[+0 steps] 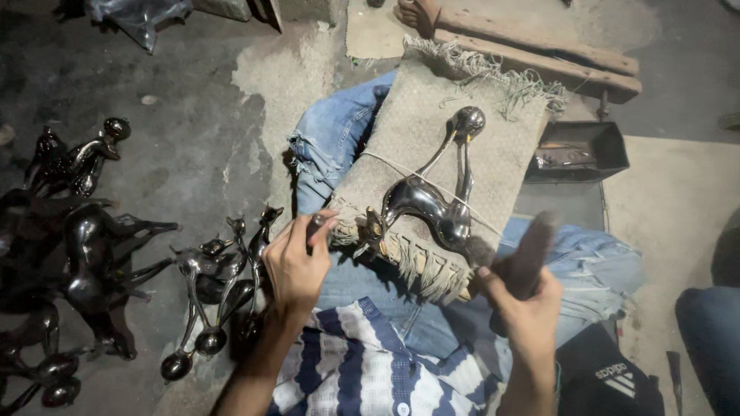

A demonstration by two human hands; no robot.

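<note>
— What's on the lap, mid-frame?

— A glossy dark metal animal figurine [432, 206] with long curved legs, tied by string onto a coarse woven fringed mat [493, 154].

— The hands?

— The left hand [297, 262] pinches the figurine's head end; the right hand [524, 296] is wrapped around a dark blurred tool [532, 250].

— At the left edge?

— More shiny figurines [85, 246] on the rough concrete floor [193, 139].

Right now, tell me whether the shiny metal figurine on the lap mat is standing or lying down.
Lying down: the metal figurine rests flat on the woven mat, under a string.
</note>
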